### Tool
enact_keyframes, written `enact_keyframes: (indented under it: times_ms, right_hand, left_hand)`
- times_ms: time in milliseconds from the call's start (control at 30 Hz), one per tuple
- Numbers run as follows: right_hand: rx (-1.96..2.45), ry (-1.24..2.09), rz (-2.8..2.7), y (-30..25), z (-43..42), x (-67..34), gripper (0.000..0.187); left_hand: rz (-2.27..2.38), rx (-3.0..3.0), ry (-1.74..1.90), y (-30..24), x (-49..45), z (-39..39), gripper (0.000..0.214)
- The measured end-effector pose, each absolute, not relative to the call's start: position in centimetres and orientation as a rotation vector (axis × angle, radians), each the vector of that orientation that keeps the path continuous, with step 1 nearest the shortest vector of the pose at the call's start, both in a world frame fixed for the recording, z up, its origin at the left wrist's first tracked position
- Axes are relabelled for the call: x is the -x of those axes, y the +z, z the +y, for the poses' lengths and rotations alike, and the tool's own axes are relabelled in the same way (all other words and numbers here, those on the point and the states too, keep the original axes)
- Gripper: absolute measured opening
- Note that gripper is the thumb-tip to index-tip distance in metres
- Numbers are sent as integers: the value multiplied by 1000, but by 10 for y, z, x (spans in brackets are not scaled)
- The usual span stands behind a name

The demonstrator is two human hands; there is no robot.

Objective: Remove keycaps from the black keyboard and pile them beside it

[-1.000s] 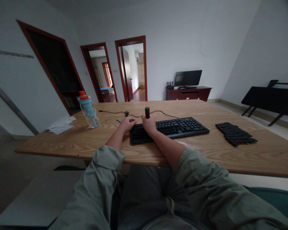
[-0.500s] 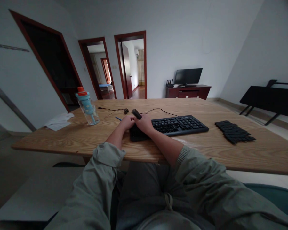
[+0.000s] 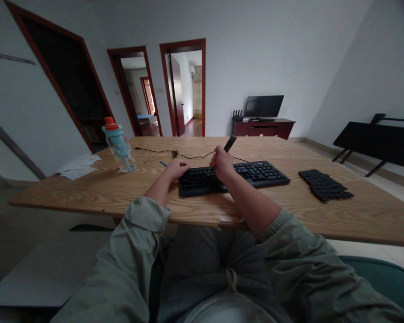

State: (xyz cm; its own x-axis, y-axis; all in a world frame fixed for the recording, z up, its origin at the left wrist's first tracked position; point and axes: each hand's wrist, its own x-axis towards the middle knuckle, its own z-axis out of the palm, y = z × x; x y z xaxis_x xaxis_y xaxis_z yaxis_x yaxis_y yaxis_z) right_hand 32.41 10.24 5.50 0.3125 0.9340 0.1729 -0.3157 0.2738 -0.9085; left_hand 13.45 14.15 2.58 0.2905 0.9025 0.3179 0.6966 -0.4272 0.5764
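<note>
Since half a second ago the right hand (image 3: 222,163) has lifted off the left end of the keyboard (image 3: 234,176) and shifted right, and the dark stick-like tool (image 3: 230,143) it grips, which then leaned left toward the other hand, now tilts up and to the right. That hand is raised above the keys, fingers curled shut in a fist around the tool's lower end, forearm rising from the table (image 3: 87,197) edge. The left hand (image 3: 175,169) rests where it was, at the keyboard's left corner, fingers bent loosely; whether it grips anything I cannot tell. A thin cable (image 3: 188,156) runs behind both hands, a water bottle (image 3: 118,146) stands further left, and a pile of loose black keys (image 3: 324,185) lies well to the right
</note>
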Motion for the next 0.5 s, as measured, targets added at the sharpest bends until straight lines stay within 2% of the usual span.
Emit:
enact_keyframes:
  times_ms: [233,500]
  right_hand:
    - [856,964,-876,71,81,-374,32]
    - [973,726,-820,79,20,-530,33]
  left_hand:
    - [1481,-2252,876,25,-133,143,27]
    - [1464,-2204,866,26,-131,145,24]
